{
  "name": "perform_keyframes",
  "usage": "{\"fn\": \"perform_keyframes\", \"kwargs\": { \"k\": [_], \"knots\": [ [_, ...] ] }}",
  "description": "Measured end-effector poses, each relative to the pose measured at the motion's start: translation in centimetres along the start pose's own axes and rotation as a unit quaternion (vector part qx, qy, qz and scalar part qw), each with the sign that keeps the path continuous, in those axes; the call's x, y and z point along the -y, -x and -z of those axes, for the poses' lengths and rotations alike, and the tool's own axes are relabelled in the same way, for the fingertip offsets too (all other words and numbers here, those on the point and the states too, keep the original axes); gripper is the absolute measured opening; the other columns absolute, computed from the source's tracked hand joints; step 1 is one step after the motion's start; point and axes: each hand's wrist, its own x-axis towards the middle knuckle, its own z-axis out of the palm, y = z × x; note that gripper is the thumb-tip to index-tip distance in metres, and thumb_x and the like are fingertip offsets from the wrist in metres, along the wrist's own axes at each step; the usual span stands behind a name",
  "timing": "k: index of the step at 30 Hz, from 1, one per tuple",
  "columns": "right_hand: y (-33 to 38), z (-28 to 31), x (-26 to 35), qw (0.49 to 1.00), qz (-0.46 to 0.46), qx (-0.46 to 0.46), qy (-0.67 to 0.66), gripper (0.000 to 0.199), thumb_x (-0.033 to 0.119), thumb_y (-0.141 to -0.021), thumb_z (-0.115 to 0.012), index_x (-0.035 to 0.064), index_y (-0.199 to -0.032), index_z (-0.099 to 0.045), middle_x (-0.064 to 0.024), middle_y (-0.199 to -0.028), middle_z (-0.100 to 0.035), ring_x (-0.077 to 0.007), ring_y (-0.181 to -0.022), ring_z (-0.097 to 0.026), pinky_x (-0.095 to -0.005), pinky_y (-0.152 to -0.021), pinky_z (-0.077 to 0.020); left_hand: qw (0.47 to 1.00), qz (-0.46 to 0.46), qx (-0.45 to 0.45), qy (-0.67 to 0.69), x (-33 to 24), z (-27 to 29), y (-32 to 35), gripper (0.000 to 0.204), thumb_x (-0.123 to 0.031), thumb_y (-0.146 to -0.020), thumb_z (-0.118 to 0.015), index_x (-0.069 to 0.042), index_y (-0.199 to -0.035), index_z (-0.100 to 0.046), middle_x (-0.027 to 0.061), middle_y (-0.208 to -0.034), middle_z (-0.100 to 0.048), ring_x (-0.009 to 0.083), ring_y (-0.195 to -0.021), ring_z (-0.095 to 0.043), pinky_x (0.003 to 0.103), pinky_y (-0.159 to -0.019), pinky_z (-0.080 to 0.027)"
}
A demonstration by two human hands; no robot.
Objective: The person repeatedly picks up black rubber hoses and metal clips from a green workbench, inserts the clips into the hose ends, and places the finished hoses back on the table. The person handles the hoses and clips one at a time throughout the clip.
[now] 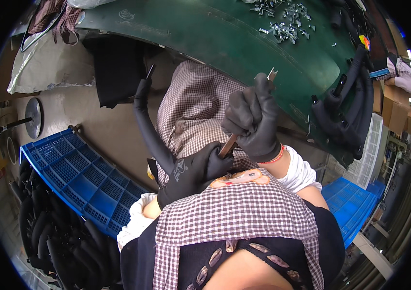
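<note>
My left hand (193,169), in a black glove, is closed around the lower end of a bent black foam-covered tube (150,125). The tube rises to the left of my lap and ends in a thin bare metal tip. Between my hands shows a short brown flat bar (228,146); whether it belongs to the tube cannot be made out. Slightly higher and to the right, my gloved right hand (254,116) makes a fist. A small silver metal clip (272,74) sticks up at its thumb and forefinger. The curled fingers hide anything else inside.
A green-topped table (196,36) spans the far side, with a heap of silver metal clips (285,29). Black foam tubes (345,113) hang over its right end. A blue plastic crate (87,179) stands at left, beside piled black tubes (65,237). Another blue crate (353,203) is at right.
</note>
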Motion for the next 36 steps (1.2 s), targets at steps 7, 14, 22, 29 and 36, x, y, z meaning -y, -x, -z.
{"fn": "perform_keyframes", "kwargs": {
  "k": [7,14,22,29,36],
  "knots": [
    [3.1,-1.2,-0.2,0.927,0.135,0.178,0.302,0.071,0.050,-0.102,-0.012,0.0056,-0.058,-0.046,-0.0184,-0.084,-0.060,-0.0204,-0.062,-0.056,-0.0339,-0.065,-0.0489,0.991,0.034,0.023,0.124,-1.2,2.4,0.5,0.080,-0.012,-0.073,-0.079,-0.002,-0.140,-0.036,0.0219,-0.126,-0.055,0.0307,-0.116,-0.058,0.040,-0.098,-0.045],
    [1.6,-0.5,5.4,0.926,0.122,0.058,0.353,0.071,0.052,-0.102,-0.020,0.0017,-0.071,-0.060,-0.0168,-0.074,-0.061,-0.0097,-0.043,-0.046,-0.0215,-0.045,-0.0402,0.997,0.042,0.004,0.062,-1.7,3.4,1.2,0.083,-0.015,-0.070,-0.081,-0.004,-0.140,-0.038,0.0205,-0.128,-0.054,0.0313,-0.115,-0.058,0.040,-0.098,-0.046],
    [0.3,0.6,4.3,0.925,0.193,-0.128,0.301,0.050,0.045,-0.102,-0.035,0.0072,-0.073,-0.049,-0.0106,-0.063,-0.052,-0.0057,-0.036,-0.028,-0.0199,-0.035,-0.0259,0.989,0.100,-0.013,0.109,-0.4,3.5,2.1,0.082,-0.017,-0.068,-0.083,-0.002,-0.138,-0.042,0.0192,-0.126,-0.057,0.0286,-0.113,-0.060,0.040,-0.097,-0.047],
    [0.4,2.2,1.9,0.973,0.090,-0.129,0.168,0.038,0.041,-0.102,-0.038,0.0113,-0.079,-0.044,-0.0063,-0.065,-0.046,-0.0034,-0.038,-0.025,-0.0193,-0.033,-0.0216,0.979,0.112,-0.005,0.169,-0.3,3.9,2.3,0.080,-0.014,-0.069,-0.082,0.000,-0.137,-0.042,0.0157,-0.122,-0.059,0.0238,-0.110,-0.060,0.037,-0.095,-0.046],
    [0.9,1.6,-0.2,0.967,0.073,-0.124,0.209,0.049,0.047,-0.101,-0.034,0.0095,-0.072,-0.047,-0.0098,-0.063,-0.053,-0.0042,-0.035,-0.029,-0.0187,-0.033,-0.0286,0.974,0.108,0.040,0.193,0.1,4.3,2.6,0.073,-0.012,-0.072,-0.081,0.001,-0.134,-0.044,0.0130,-0.119,-0.059,0.0205,-0.108,-0.059,0.035,-0.098,-0.041]
  ]
}}
